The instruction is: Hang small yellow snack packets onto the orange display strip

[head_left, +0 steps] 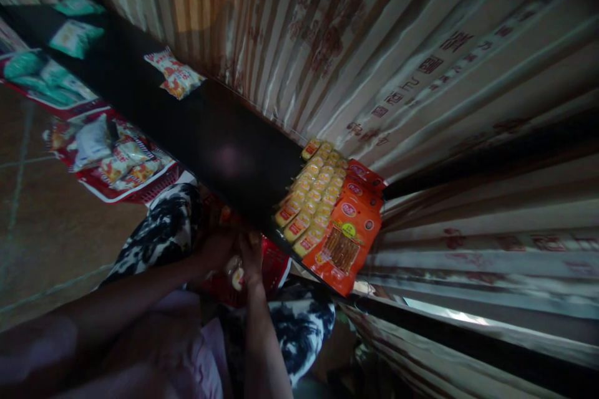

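Observation:
Both of my hands reach down into a red basket point(276, 268) between my knees, below the near edge of the black table. My left hand point(218, 249) is dark and blurred, and its fingers are hard to make out. Close beside it on the right, my right hand point(250, 257) points into the basket, its fingertips hidden in shadow. Small round-labelled packs point(237, 277) lie between and under my hands. On the table's right end stand rows of yellow packs point(318, 190), beside overlapping orange snack bags point(349, 240).
A red and white snack bag point(175, 75) lies on the black table point(224, 131). Green packs point(75, 38) rest at its far left. Red baskets point(154, 190) of bags stand along the left side. Pleated printed curtains point(327, 31) hang behind the table.

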The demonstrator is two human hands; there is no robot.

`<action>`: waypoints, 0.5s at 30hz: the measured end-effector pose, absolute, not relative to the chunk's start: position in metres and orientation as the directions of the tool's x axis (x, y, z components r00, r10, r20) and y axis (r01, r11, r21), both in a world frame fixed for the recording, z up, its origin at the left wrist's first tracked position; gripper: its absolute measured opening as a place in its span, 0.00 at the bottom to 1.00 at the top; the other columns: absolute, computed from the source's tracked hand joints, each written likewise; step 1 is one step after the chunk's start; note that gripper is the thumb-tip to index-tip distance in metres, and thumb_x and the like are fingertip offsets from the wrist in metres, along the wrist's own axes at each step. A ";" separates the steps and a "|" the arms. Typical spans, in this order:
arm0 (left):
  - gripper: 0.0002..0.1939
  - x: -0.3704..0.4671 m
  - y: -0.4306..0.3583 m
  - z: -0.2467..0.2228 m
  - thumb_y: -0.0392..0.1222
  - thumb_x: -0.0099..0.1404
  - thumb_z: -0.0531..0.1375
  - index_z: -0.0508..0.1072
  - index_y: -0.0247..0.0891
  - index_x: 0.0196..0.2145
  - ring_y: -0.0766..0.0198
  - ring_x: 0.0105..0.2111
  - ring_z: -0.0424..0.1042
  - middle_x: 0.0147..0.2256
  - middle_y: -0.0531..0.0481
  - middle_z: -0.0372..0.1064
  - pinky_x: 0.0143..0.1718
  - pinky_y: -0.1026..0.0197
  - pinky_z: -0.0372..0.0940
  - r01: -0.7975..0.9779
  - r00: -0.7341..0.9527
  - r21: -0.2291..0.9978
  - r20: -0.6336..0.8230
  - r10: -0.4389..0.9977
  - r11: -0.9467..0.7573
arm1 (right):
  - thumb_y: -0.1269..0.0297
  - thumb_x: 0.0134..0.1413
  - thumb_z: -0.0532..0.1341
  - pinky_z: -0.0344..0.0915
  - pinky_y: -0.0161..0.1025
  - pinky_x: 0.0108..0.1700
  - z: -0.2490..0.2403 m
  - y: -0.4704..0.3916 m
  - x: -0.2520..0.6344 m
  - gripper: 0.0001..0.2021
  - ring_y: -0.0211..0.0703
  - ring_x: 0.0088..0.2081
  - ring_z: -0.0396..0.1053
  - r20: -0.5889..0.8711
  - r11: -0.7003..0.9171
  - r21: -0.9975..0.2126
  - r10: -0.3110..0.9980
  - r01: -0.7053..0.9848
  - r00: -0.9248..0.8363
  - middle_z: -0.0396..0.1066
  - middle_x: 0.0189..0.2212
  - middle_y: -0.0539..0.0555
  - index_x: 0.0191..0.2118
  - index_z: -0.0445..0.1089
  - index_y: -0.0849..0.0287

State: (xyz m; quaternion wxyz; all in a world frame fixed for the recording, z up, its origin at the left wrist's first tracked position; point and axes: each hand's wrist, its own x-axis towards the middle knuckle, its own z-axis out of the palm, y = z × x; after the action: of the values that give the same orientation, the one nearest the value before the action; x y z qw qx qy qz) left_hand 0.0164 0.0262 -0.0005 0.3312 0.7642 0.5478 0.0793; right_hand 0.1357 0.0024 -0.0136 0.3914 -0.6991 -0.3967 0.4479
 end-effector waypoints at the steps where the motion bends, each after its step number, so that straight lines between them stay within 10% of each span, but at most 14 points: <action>1: 0.14 0.011 0.023 0.001 0.37 0.61 0.54 0.68 0.35 0.46 0.55 0.47 0.70 0.47 0.40 0.70 0.49 0.57 0.63 0.767 0.360 0.624 -0.226 0.905 -0.149 | 0.53 0.52 0.58 0.64 0.41 0.50 -0.010 0.000 0.131 0.29 0.45 0.51 0.68 -0.319 -0.384 -0.899 0.903 0.209 0.287 0.70 0.50 0.55 0.59 0.58 0.55; 7: 0.18 -0.010 0.013 0.006 0.35 0.60 0.52 0.64 0.35 0.49 0.58 0.44 0.72 0.44 0.41 0.71 0.48 0.56 0.64 0.574 0.120 0.798 -0.304 0.945 0.184 | 0.53 0.51 0.58 0.55 0.42 0.59 0.009 -0.002 0.104 0.32 0.45 0.60 0.57 -0.260 -0.310 -0.903 0.945 0.298 0.198 0.59 0.60 0.59 0.61 0.53 0.58; 15: 0.16 -0.024 0.009 0.010 0.35 0.62 0.47 0.64 0.34 0.47 0.60 0.45 0.69 0.45 0.42 0.70 0.52 0.53 0.63 0.273 -0.189 0.936 -0.173 0.967 0.221 | 0.56 0.51 0.59 0.49 0.45 0.63 0.020 0.005 0.071 0.37 0.46 0.64 0.49 -0.166 -0.189 -0.917 0.982 0.351 0.095 0.50 0.64 0.61 0.64 0.46 0.62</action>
State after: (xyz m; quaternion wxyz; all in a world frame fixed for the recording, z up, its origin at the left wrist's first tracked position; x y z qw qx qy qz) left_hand -0.0235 0.0093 0.0105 0.4259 0.4733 0.6549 0.4070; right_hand 0.0707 0.0051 0.0205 0.3687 -0.6416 -0.5193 0.4275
